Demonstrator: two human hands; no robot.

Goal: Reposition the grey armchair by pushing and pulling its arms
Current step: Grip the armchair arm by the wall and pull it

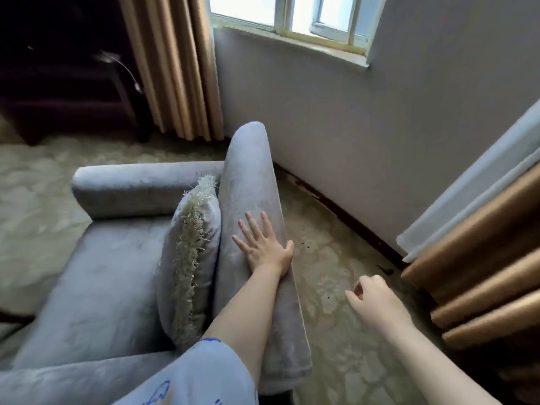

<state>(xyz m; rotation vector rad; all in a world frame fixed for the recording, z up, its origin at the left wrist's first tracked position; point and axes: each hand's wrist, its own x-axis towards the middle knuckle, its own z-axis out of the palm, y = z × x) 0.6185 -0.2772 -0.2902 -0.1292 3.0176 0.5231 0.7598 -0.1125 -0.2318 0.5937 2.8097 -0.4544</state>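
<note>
Head view: person stands behind the chair, near the wall [365, 118].
Armchair [102, 276]: on the carpet under the window, seat facing left, back running away from the person.
Cushion [190, 258]: upright against the back.
Left hand [264, 248]: fingers spread, palm flat on the back's top; nearer hand.
Right hand [375, 301]: loosely curled, holding nothing, over the floor, clear of the chair.

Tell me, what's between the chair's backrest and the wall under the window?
Only patterned carpet between the backrest and the wall, in the head view.
</note>
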